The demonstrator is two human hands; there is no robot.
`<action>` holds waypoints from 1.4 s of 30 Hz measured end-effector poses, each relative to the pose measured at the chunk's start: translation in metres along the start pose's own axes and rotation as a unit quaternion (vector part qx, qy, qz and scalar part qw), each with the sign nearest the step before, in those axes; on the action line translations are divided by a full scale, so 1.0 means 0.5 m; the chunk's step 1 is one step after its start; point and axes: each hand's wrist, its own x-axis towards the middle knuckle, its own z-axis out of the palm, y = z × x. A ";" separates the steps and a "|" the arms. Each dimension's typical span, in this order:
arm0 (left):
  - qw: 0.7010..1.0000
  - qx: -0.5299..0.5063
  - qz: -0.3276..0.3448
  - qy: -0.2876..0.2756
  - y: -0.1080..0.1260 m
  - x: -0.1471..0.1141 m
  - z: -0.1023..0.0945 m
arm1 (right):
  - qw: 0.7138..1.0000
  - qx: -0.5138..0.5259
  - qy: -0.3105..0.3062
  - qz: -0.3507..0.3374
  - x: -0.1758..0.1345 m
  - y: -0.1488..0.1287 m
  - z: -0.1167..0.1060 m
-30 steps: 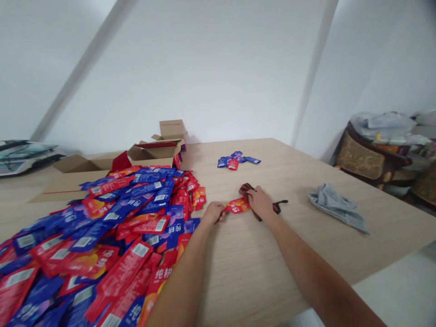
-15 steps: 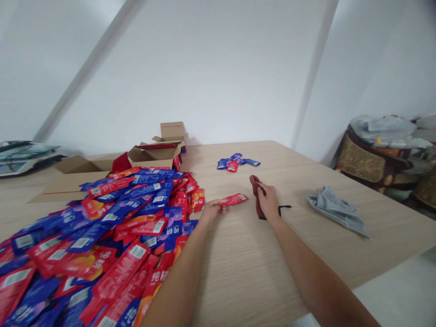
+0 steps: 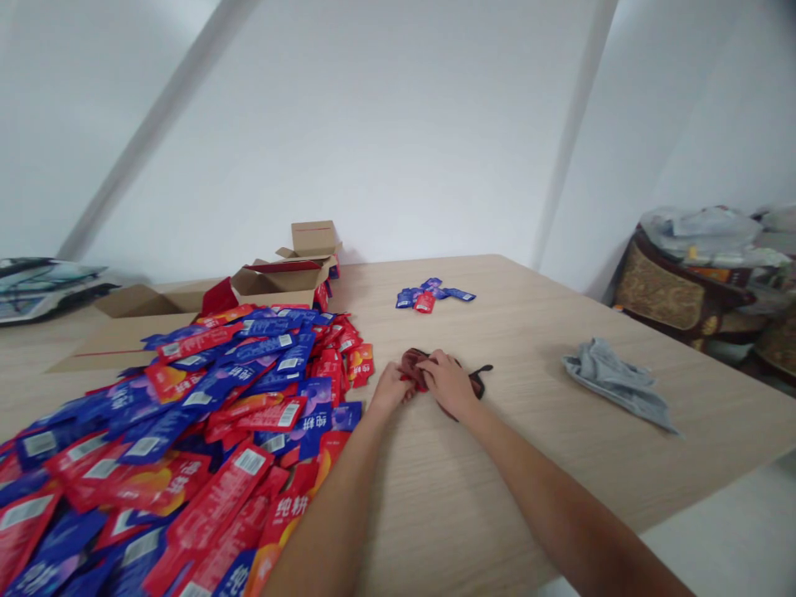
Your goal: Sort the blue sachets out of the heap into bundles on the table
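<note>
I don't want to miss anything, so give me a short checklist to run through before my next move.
1. Left hand at the red packet: ok, its fingers are at the packet's near-side end.
2. Right hand on the brown cloth: ok, its fingers press on it.
3. Red packet fully in view: not ok, cloth and fingers hide most of it.
4. Left forearm clear of the big packet pile: cannot tell, they meet in this view.
5. Gray cloth clear of both hands: ok, it lies apart, to the right.
6. Small packet group clear of both hands: ok, it lies beyond them.
</note>
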 end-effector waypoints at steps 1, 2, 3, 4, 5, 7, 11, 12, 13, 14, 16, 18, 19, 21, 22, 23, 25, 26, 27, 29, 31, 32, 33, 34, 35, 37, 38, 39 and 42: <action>1.000 -0.011 -0.012 0.013 -0.001 0.000 -0.002 | 0.999 -0.026 -0.010 0.036 0.006 0.016 -0.003; 0.999 -0.022 -0.024 0.030 -0.002 0.000 -0.004 | 0.996 -0.049 -0.019 0.073 0.009 0.032 -0.007; 0.998 -0.030 -0.034 0.046 -0.003 0.000 -0.006 | 0.992 -0.065 -0.023 0.103 0.011 0.045 -0.012; 0.997 -0.034 -0.044 0.056 -0.005 0.001 -0.007 | 0.990 -0.073 -0.025 0.122 0.009 0.053 -0.017; 0.996 -0.033 -0.053 0.057 -0.006 0.002 -0.008 | 0.989 -0.069 -0.024 0.125 0.005 0.054 -0.020; 0.997 -0.022 -0.057 0.047 -0.006 0.005 -0.006 | 0.995 -0.038 -0.013 0.088 -0.007 0.037 -0.021; 0.999 0.030 -0.033 -0.006 -0.001 0.004 0.004 | 1.000 -0.001 -0.019 0.000 -0.016 -0.007 -0.009; 0.999 0.033 -0.038 -0.002 0.000 0.002 0.006 | 1.000 -0.014 -0.025 0.012 -0.012 -0.005 -0.007; 0.998 0.027 -0.050 0.008 0.001 0.000 0.006 | 0.998 -0.032 -0.029 0.040 -0.008 0.003 -0.005; 0.998 0.013 -0.066 0.013 0.002 -0.002 0.004 | 0.995 -0.053 -0.030 0.074 -0.002 0.016 -0.004; 0.995 -0.020 -0.098 0.001 0.002 -0.006 -0.003 | 0.987 -0.091 -0.022 0.130 0.005 0.049 -0.004; 0.993 -0.042 -0.110 -0.026 0.002 -0.009 -0.014 | 0.984 -0.105 -0.006 0.143 0.006 0.078 -0.003; 0.992 -0.050 -0.110 -0.030 0.003 -0.009 -0.019 | 0.985 -0.104 0.004 0.139 0.005 0.087 -0.002; 0.993 -0.066 -0.101 -0.016 0.010 -0.009 -0.030 | 0.987 -0.093 0.023 0.130 0.000 0.096 0.001; 0.993 -0.075 -0.095 -0.005 0.018 -0.010 -0.037 | 0.987 -0.087 0.029 0.128 -0.002 0.097 0.003; 0.992 -0.089 -0.084 0.012 0.029 -0.010 -0.045 | 0.988 -0.080 0.032 0.127 -0.004 0.097 0.004; 0.986 -0.148 -0.036 0.067 0.062 -0.015 -0.067 | 0.989 -0.068 0.030 0.127 -0.006 0.097 0.006; 0.976 -0.192 0.005 0.105 0.082 -0.018 -0.082 | 0.990 -0.063 0.028 0.127 -0.006 0.097 0.006; 0.957 -0.243 0.056 0.148 0.104 -0.022 -0.099 | 0.990 -0.059 0.028 0.127 -0.005 0.098 0.007; 0.901 -0.333 0.158 0.230 0.146 -0.029 -0.134 | 0.990 -0.056 0.029 0.126 -0.005 0.100 0.007; 0.863 -0.375 0.199 0.276 0.173 -0.026 -0.162 | 0.990 -0.055 0.030 0.125 -0.004 0.101 0.008; 0.859 -0.382 0.191 0.282 0.178 -0.019 -0.170 | 0.990 -0.055 0.028 0.125 -0.004 0.101 0.008; 0.865 -0.380 0.171 0.279 0.178 -0.007 -0.173 | 0.990 -0.055 0.026 0.126 -0.004 0.101 0.009; 0.878 -0.369 0.144 0.269 0.171 0.010 -0.170 | 0.990 -0.055 0.024 0.128 -0.003 0.101 0.009; 0.896 -0.346 0.114 0.254 0.160 0.030 -0.162 | 0.990 -0.055 0.023 0.130 -0.003 0.100 0.009; 0.942 -0.240 0.059 0.226 0.127 0.074 -0.130 | 0.990 -0.056 0.022 0.132 -0.002 0.098 0.009; 0.963 -0.167 0.032 0.211 0.108 0.095 -0.110 | 0.989 -0.058 0.023 0.132 -0.002 0.097 0.009; 0.975 -0.094 0.013 0.201 0.089 0.114 -0.087 | 0.989 -0.061 0.026 0.131 -0.001 0.094 0.009; 0.984 0.020 0.017 0.174 0.037 0.149 -0.024 | 0.989 -0.077 0.031 0.124 0.002 0.085 0.009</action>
